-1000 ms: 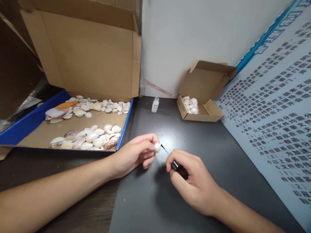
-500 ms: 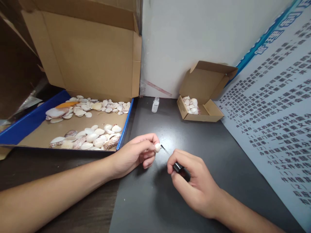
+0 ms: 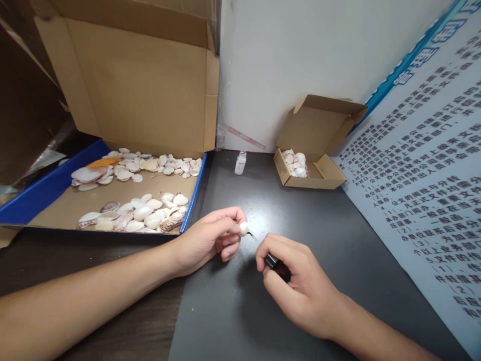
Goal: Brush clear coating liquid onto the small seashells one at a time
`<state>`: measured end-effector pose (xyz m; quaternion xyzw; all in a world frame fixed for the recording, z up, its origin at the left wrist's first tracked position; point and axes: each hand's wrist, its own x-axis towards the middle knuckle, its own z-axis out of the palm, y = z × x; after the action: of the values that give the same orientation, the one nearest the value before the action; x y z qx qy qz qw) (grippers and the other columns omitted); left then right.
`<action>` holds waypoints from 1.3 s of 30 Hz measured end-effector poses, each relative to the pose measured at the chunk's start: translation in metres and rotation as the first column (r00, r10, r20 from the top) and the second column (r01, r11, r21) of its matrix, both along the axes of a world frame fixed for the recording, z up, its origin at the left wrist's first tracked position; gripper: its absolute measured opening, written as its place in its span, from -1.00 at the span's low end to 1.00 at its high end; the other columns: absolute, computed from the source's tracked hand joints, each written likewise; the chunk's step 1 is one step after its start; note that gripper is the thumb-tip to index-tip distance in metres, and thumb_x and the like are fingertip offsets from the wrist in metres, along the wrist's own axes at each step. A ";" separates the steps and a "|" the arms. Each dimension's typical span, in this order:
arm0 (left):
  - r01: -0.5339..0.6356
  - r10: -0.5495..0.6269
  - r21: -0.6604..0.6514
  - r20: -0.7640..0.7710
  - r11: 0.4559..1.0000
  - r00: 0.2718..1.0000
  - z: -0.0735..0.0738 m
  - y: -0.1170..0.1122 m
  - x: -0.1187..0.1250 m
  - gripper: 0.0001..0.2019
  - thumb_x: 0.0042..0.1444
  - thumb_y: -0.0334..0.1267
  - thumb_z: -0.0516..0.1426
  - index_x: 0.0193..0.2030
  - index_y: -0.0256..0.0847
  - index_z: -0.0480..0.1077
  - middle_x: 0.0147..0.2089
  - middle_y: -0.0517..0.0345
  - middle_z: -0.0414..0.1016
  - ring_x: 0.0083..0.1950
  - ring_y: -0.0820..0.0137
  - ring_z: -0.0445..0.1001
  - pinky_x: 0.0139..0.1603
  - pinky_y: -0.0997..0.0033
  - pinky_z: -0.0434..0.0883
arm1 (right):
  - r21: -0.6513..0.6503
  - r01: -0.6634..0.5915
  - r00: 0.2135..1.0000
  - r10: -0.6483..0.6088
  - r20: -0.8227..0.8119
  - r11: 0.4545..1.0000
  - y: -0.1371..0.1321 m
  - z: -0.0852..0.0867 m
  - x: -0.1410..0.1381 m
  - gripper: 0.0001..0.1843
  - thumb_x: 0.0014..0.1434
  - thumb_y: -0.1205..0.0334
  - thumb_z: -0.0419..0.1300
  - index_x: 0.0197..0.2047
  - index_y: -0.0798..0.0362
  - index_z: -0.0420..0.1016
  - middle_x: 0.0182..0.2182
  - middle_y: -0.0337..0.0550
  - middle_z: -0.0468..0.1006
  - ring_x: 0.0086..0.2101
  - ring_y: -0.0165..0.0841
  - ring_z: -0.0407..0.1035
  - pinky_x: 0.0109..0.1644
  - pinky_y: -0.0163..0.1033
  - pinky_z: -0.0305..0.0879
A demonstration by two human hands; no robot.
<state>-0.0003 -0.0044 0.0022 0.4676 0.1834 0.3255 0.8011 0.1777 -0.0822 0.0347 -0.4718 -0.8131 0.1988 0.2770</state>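
Between the thumb and fingertips of my left hand [image 3: 214,233] is a small white seashell [image 3: 243,229], held above the dark mat. My right hand [image 3: 296,283] is closed around the black cap of a small applicator brush [image 3: 271,260]. The brush's thin dark tip reaches toward the shell's lower right side and appears to touch it. Farther back, a small uncapped glass bottle [image 3: 240,163] with a label stands upright on the mat.
On the left, a blue-edged cardboard box [image 3: 63,210] lies open with many seashells [image 3: 141,214] in two groups. A smaller open carton [image 3: 313,181] at the back right holds pale shells [image 3: 296,164]. A printed poster [image 3: 421,190] runs along the right side.
My right hand has shifted slightly left, and the brush tip has moved lower along the shell. My left hand and the shell stay where they were.
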 end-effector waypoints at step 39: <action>0.019 -0.019 0.008 -0.016 1.000 1.000 -0.001 0.000 0.000 -0.89 0.07 -0.33 0.10 -0.41 -0.21 0.20 -0.62 0.38 0.06 -0.64 0.58 0.10 -0.56 0.57 0.10 | 0.102 -0.117 0.991 0.123 -0.050 0.988 -0.004 0.000 0.001 -0.81 -0.03 0.52 -0.01 -0.40 0.06 0.28 -0.50 -0.27 0.31 -0.50 -0.46 0.16 -0.44 -0.33 0.07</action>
<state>-0.0002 -0.0042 0.0014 0.4754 0.1838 0.3148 0.8007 0.1792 -0.0858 0.0350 -0.4020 -0.8407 0.1879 0.3104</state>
